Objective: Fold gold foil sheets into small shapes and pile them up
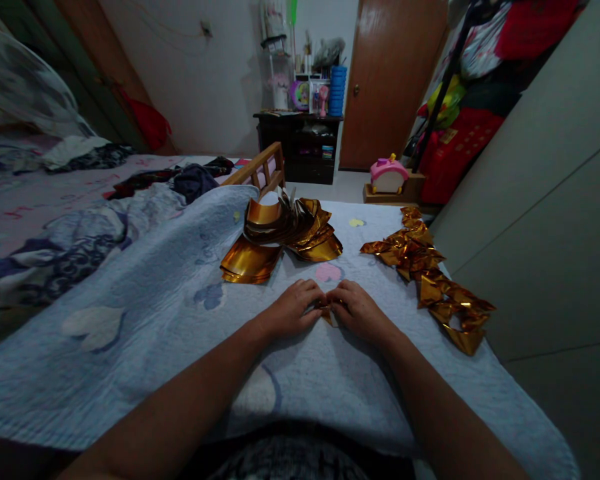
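Observation:
Between my two hands, low over the blue cloth, is a small sheet of gold foil paper (326,312), partly hidden by the fingers. My left hand (296,308) has its fingers closed on the sheet's left side. On the right side, my right hand (356,308) pinches the same sheet, with a pale corner showing below it. Beyond the hands lies a fanned stack of flat gold foil paper (253,259), some sheets curling upward. To the right rests a row of folded gold foil pieces (413,250), overlapping one another.
A light blue quilted cloth (170,360) with heart patterns covers the work surface. At left stands a bed (80,193) with rumpled clothes. A dark cabinet (300,147), a pink toy clock (389,175) and a wooden door (385,87) are farther back. A pale panel (540,220) borders the right.

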### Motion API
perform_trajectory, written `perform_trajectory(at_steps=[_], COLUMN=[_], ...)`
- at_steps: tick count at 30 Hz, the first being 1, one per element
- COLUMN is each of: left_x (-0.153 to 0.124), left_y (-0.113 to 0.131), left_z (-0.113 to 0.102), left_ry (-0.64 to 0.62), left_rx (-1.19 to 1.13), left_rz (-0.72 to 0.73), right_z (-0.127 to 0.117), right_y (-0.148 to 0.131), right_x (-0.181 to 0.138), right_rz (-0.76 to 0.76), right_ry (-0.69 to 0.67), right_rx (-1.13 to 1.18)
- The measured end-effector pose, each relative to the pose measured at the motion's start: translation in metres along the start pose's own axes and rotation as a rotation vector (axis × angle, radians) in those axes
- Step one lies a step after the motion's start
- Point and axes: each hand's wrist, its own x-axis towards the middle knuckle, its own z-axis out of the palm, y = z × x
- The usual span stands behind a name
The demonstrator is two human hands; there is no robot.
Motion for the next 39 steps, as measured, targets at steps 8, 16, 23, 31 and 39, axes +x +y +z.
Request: perform_trajectory(at_steps=[8, 16, 23, 31, 39], left_x=[0.002, 0.003, 0.004, 0.004, 0.004], left_y=[-0.001, -0.002, -0.002, -0.002, 0.001], left_z=[0.002, 0.001, 0.0, 0.001, -0.001], left_ry=[0.007, 0.005, -0.003, -0.003, -0.007], left_rx=[-0.009, -0.015, -0.016, -0.025, -0.026], left_rz=[-0.048, -0.066, -0.084, -0.091, -0.093], right_z=[0.001, 0.004, 0.007, 0.013, 0.005], right_y=[-0.006, -0.008, -0.012, -0.015, -0.013], right_x=[0.002, 0.0, 0.003, 0.006, 0.004], right_rz=[0.033, 0.049, 0.091, 0.138, 0.128], right_ry=[0.001, 0.007, 0.014, 0.025, -0.049], right_rx=[-0.029, -0.057, -0.157, -0.247, -0.159])
